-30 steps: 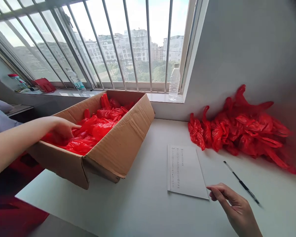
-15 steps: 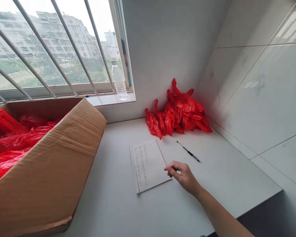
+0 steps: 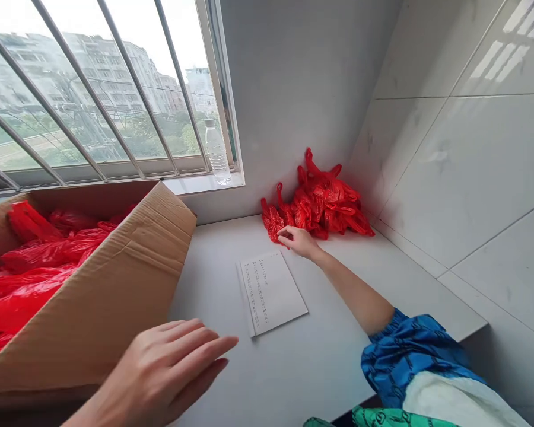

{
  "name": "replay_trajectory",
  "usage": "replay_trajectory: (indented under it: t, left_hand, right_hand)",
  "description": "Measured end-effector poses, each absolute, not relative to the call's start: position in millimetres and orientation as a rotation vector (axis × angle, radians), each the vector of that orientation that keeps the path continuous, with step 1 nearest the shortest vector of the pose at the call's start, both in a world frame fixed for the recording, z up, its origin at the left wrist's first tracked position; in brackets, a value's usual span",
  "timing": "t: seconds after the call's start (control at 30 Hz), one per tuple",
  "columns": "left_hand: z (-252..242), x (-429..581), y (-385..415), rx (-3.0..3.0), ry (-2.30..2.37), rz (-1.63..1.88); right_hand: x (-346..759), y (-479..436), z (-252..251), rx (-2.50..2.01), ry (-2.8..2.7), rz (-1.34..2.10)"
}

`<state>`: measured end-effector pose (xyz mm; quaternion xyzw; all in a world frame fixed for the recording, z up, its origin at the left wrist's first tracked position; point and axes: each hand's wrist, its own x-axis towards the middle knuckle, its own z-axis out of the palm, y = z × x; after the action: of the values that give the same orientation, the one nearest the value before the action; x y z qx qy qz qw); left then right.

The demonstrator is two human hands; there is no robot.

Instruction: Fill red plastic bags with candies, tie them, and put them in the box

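My right hand (image 3: 298, 240) reaches across the white table to the leftmost of several red plastic bags (image 3: 272, 220). Its thumb and finger are curved and a little apart at the bag's front edge; whether they touch it is hard to tell. Below the right hand lies a notebook (image 3: 281, 296) with handwritten columns on its page. My left hand (image 3: 178, 365) hovers in the lower foreground, back up, fingers stretched out and holding nothing. It is between the cardboard box and the notebook. The pen cannot be seen, and my right forearm crosses that area.
On the left stands a cardboard box (image 3: 133, 279) with red plastic bags (image 3: 48, 261) inside. A clear bottle (image 3: 217, 155) is on the sill of the barred window. More red bags (image 3: 329, 198) are heaped against the wall. A tiled wall (image 3: 485, 190) rises on the right.
My right hand has moved forward from the notebook's right edge to the red bags. My left hand has come into view at the lower left. The pen is no longer visible.
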<state>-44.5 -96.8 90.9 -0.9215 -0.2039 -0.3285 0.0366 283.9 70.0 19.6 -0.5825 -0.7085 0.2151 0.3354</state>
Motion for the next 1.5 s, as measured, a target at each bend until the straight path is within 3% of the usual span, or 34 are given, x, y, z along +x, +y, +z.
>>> replay_trajectory:
  t: [0.1, 0.23, 0.37, 0.63, 0.8, 1.13, 1.5]
  left_hand:
    - [51.0, -14.7, -82.9, -3.056, -0.531, -0.637]
    - [6.2, 8.2, -78.2, -3.203, -0.589, -0.617]
    - [-6.9, 3.8, -76.0, -3.264, -0.639, -0.644]
    - [26.5, -15.5, -49.0, -3.003, -1.037, -1.257]
    - [34.1, -0.5, -31.7, -2.766, -1.227, -1.622]
    - [5.2, 46.8, 15.4, -2.768, -1.372, -0.714]
    - [-2.6, 38.5, 24.8, -2.669, -1.452, -0.906]
  right_hand:
    - [258.6, 105.3, 17.3, -1.639, -1.831, 0.548]
    - [242.3, 124.2, -1.1, -1.759, -1.794, 0.538]
    - [247.0, 124.2, -9.6, -1.699, -1.753, 0.484]
    - [269.2, 67.1, 25.3, -1.181, -1.791, 0.418]
    - [280.5, 20.2, 9.7, -1.146, -2.032, 0.494]
    - [264.0, -9.9, -15.9, -1.417, -1.971, 0.061]
    - [271.0, -5.5, -18.8, -1.406, -1.938, 0.216]
